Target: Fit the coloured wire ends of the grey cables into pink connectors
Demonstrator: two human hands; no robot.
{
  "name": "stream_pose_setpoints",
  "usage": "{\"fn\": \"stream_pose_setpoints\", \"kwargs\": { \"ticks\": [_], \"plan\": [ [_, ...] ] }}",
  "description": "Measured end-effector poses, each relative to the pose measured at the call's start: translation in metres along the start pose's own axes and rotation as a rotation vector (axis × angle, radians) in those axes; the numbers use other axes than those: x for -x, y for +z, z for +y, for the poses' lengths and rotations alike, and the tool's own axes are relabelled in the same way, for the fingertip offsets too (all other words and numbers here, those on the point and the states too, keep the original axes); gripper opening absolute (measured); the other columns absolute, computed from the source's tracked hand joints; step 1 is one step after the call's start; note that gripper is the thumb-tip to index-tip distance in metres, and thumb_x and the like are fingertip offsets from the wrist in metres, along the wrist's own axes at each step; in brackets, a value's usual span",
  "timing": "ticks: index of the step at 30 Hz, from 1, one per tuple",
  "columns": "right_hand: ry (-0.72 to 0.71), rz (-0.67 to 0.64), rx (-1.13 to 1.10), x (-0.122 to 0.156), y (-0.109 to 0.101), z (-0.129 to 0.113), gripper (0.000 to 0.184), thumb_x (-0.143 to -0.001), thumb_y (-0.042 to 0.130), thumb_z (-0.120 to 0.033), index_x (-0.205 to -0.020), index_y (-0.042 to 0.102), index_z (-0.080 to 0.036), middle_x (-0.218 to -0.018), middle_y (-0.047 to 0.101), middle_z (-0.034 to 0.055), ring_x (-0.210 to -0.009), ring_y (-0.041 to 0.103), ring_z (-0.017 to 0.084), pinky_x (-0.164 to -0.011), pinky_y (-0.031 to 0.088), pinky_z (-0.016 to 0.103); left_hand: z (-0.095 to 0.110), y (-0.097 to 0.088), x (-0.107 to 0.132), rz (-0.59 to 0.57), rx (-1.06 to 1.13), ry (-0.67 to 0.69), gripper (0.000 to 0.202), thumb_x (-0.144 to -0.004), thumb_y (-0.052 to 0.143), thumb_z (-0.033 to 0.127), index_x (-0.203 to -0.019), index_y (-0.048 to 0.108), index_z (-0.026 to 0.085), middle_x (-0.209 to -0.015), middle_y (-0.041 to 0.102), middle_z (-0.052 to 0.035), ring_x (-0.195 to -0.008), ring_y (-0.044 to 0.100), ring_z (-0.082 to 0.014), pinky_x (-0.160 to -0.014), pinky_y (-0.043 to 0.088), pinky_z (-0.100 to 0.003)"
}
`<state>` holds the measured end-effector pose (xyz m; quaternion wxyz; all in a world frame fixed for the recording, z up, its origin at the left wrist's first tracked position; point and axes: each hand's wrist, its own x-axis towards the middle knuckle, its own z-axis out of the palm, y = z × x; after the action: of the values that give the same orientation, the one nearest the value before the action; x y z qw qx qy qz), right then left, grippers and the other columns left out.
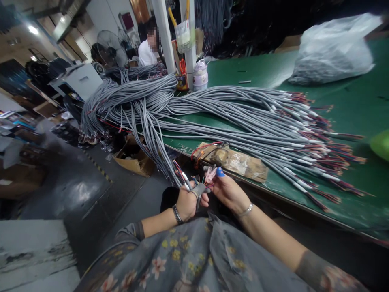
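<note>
My left hand (187,201) is closed around the end of a grey cable (181,177), whose thin coloured wires fan out above my fist. A grey guard covers one of its fingers. My right hand (226,190) pinches the tips of those wires; one finger wears a blue cap (220,172) and another a pink one. Both hands hover just off the near edge of the green table (349,109), over my lap. The cable hangs down from a big pile of grey cables (231,117) lying across the table.
A brown cardboard pad (240,162) lies at the table edge by my hands. A white plastic bag (332,50) sits far right. An open cardboard box (133,156) stands on the floor left. A seated person (148,48) works behind a white post (165,36).
</note>
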<state>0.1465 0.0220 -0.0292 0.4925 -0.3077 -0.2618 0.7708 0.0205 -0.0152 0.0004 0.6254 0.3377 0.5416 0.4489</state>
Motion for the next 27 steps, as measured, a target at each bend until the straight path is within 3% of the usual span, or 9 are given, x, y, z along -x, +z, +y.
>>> {"fn": "stream_pose_setpoints", "kwargs": {
  "ticks": [8, 18, 24, 27],
  "plan": [
    [-0.023, 0.082, -0.056, -0.003, 0.003, 0.001, 0.034, -0.063, 0.077, -0.054, -0.074, 0.070, -0.022, -0.069, 0.065, 0.0008, -0.060, 0.052, 0.013, -0.054, 0.044, 0.027, -0.002, -0.001, -0.001, -0.014, -0.003, -0.027, 0.046, -0.056, 0.072, 0.057, -0.058, 0.052, 0.016, -0.041, 0.053, 0.0020, -0.033, 0.045, -0.0073, -0.036, 0.036, -0.019],
    [0.114, -0.004, -0.081, 0.002, 0.003, -0.005, 0.037, -0.074, 0.063, -0.059, -0.076, 0.068, -0.022, -0.073, 0.067, 0.0033, -0.060, 0.057, 0.013, -0.052, 0.045, 0.024, 0.002, -0.008, 0.008, -0.027, 0.002, 0.009, 0.049, -0.055, 0.071, 0.061, -0.060, 0.056, 0.015, -0.043, 0.054, 0.0006, -0.033, 0.047, -0.0082, -0.035, 0.038, -0.020],
    [-0.011, 0.102, -0.002, 0.000, 0.003, -0.004, 0.026, -0.068, 0.075, -0.044, -0.072, 0.066, -0.020, -0.066, 0.064, -0.0004, -0.058, 0.053, 0.011, -0.052, 0.043, 0.023, 0.002, -0.006, 0.007, 0.011, 0.009, 0.010, 0.048, -0.056, 0.071, 0.059, -0.062, 0.058, 0.014, -0.045, 0.056, -0.0003, -0.033, 0.046, -0.0071, -0.035, 0.037, -0.020],
    [-0.022, 0.155, -0.001, 0.000, 0.003, -0.002, 0.029, -0.064, 0.077, -0.046, -0.071, 0.066, -0.020, -0.063, 0.061, -0.0014, -0.056, 0.051, 0.011, -0.051, 0.041, 0.024, 0.005, -0.002, 0.005, 0.027, 0.030, 0.005, 0.047, -0.055, 0.071, 0.058, -0.062, 0.057, 0.014, -0.044, 0.056, 0.0003, -0.033, 0.046, -0.0072, -0.034, 0.037, -0.020]
  ]
}}
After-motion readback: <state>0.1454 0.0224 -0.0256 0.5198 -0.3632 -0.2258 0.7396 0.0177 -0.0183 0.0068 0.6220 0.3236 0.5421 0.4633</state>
